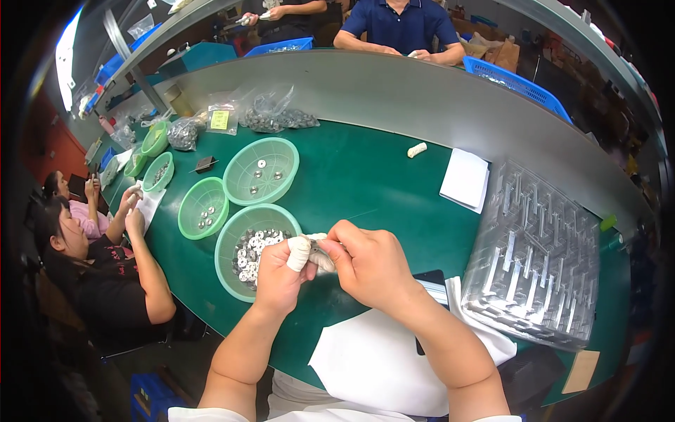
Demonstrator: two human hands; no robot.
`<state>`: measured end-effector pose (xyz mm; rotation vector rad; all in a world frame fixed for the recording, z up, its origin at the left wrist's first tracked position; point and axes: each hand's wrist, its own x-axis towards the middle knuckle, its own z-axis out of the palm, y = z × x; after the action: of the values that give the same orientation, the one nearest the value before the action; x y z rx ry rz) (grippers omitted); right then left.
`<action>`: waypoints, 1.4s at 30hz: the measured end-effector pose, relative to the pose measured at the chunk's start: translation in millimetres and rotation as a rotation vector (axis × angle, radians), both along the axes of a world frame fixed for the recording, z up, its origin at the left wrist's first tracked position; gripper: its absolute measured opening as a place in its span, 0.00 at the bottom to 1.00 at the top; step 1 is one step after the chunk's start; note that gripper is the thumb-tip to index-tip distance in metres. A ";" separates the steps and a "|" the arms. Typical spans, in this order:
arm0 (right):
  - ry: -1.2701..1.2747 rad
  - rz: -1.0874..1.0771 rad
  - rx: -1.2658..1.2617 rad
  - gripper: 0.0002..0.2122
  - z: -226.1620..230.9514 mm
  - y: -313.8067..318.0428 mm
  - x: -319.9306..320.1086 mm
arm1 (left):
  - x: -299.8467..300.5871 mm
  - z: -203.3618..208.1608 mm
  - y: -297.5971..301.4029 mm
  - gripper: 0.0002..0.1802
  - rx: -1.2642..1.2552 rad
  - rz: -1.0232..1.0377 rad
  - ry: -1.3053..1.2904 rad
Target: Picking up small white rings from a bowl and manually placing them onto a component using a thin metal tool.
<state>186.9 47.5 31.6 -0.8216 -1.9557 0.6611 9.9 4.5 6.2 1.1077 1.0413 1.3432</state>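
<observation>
Pinching a small metal part [318, 246] between them, the left hand [280, 271] and right hand [367, 261] meet above the desk's [365, 183] near edge; white wraps cover the left fingertips [299, 253], and the right fingers curl tight on the part, which is mostly hidden. Just left of the hands, a green bowl [232, 271] holds many silvery rings. Two more green bowls [261, 170] [203, 207] behind it hold a few pieces each. Toward the far left corner lie clear bags [271, 112] of dark parts, one with a yellow-green label [220, 120]. A white pad [465, 179] lies near the far edge, beside stacked clear trays [538, 260] at the right end. White sheets [373, 366] overhang the near edge.
</observation>
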 end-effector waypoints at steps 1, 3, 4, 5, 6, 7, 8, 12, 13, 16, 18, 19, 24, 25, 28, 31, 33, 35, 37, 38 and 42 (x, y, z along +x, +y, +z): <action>-0.039 -0.023 0.017 0.06 -0.5 -0.5 -0.9 | 0.0 -0.6 0.0 0.20 0.000 0.002 0.000; -0.055 -0.032 0.031 0.06 -1.5 -1.3 -2.4 | -0.6 -2.1 0.2 0.21 0.019 -0.017 -0.003; -0.073 -0.043 0.044 0.06 -2.0 -1.6 -2.7 | -0.1 -1.8 -0.1 0.21 0.019 -0.016 -0.005; -0.074 -0.042 0.044 0.06 -2.6 -1.8 -3.2 | 0.3 -1.1 -0.6 0.22 0.011 -0.020 0.001; -0.065 -0.070 0.062 0.06 -3.3 -2.1 -3.7 | 0.6 -0.6 -1.0 0.23 0.003 -0.024 0.006; -0.055 -0.097 0.081 0.06 -3.2 -2.1 -3.9 | 1.0 -0.3 -1.5 0.23 0.005 -0.023 0.005; -0.057 -0.096 0.083 0.06 -3.1 -2.4 -3.9 | 1.6 -0.4 -2.4 0.25 0.016 -0.038 0.008; -0.081 -0.183 0.169 0.07 -3.0 -6.4 -7.5 | 0.6 -3.8 -6.4 0.30 0.067 -0.076 0.030; -0.084 -0.216 0.221 0.08 -3.7 -7.8 -9.2 | 2.1 -3.3 -7.0 0.30 0.067 -0.078 0.029; -0.075 -0.247 0.269 0.09 -9.9 -9.2 -12.4 | 7.0 -2.7 -8.0 0.31 0.069 -0.053 0.043; -0.078 -0.266 0.270 0.09 -14.0 -8.6 -13.9 | 7.1 -7.2 -6.0 0.32 0.064 -0.062 0.032; -0.080 -0.279 0.264 0.09 -15.6 -12.2 -13.9 | 7.1 -10.5 -8.0 0.32 0.053 -0.058 0.030; -0.082 -0.290 0.250 0.09 -12.7 -3.7 -12.9 | 6.3 -11.4 -4.5 0.32 0.048 -0.127 -0.002; -0.059 -0.278 0.228 0.08 -12.2 -5.7 -13.1 | 6.5 -11.0 -5.1 0.32 0.050 -0.128 -0.002; -0.046 -0.268 0.212 0.08 -14.1 -6.8 -13.2 | 8.0 -8.6 -5.0 0.32 0.031 -0.140 -0.072; -0.067 -0.272 0.216 0.08 -15.5 -4.4 -11.1 | 12.6 -7.3 -3.8 0.33 0.001 -0.173 -0.135; -0.080 -0.277 0.215 0.08 -16.5 -2.7 -8.2 | 22.0 -4.5 -3.6 0.29 -0.017 -0.086 -0.165; 0.028 -0.197 0.126 0.08 -13.2 1.5 -5.3 | 12.2 -12.5 -1.8 0.27 0.055 -0.086 -0.045; 0.053 -0.118 -0.021 0.08 0.4 4.0 3.4 | 2.2 -13.6 -1.0 0.25 0.128 -0.084 0.072; 0.075 -0.039 -0.171 0.08 7.8 5.1 8.2 | -2.0 -11.9 0.3 0.24 0.207 -0.078 0.235; 0.039 0.189 -0.531 0.13 17.1 12.1 26.0 | -5.3 14.2 3.7 0.17 0.464 -0.081 0.769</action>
<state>212.9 59.6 48.7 -0.9304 -1.8573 1.3357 4.7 8.3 20.4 2.0945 1.2212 1.1295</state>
